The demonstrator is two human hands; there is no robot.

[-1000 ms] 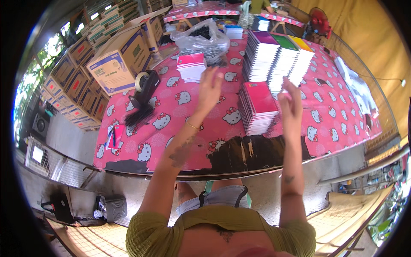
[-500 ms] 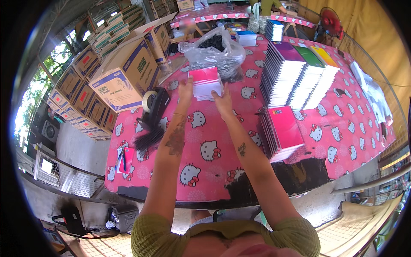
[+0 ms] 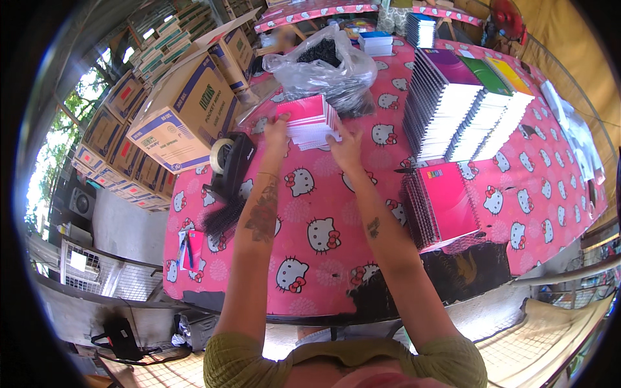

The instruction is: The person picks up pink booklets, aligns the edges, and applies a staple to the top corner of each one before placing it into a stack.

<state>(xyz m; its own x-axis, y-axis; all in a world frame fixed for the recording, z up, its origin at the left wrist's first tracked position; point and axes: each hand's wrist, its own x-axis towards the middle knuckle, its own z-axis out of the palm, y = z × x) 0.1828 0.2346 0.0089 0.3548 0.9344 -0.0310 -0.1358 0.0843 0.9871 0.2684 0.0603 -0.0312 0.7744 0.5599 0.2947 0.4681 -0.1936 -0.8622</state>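
Note:
A small stack of pink-covered notebooks (image 3: 301, 111) is held above the table between my two hands. Its white page edges face me, and the books lie slightly staggered. My left hand (image 3: 276, 131) grips the stack's left side, thumb by the cover. On the lower right corner, my right hand (image 3: 347, 147) has its thumb and fingers at the page edges; part of its grip is hidden. Just behind the stack sits a clear plastic bag (image 3: 352, 71) with black coils inside. To the right lies a pile of larger pink spiral notebooks (image 3: 449, 200).
Tall stacks of purple (image 3: 451, 66), green (image 3: 485, 76) and yellow spiral notebooks (image 3: 511, 74) stand at the right. At left are a black tape dispenser (image 3: 238, 165), loose black coils (image 3: 223, 220) and a cardboard box (image 3: 187, 113). A pen (image 3: 187, 249) lies near the table's left edge.
The small notebooks have become more staggered and turned a little between my hands. My right hand has shifted slightly at their edge, its fingers more spread. The whole view has tilted slightly.

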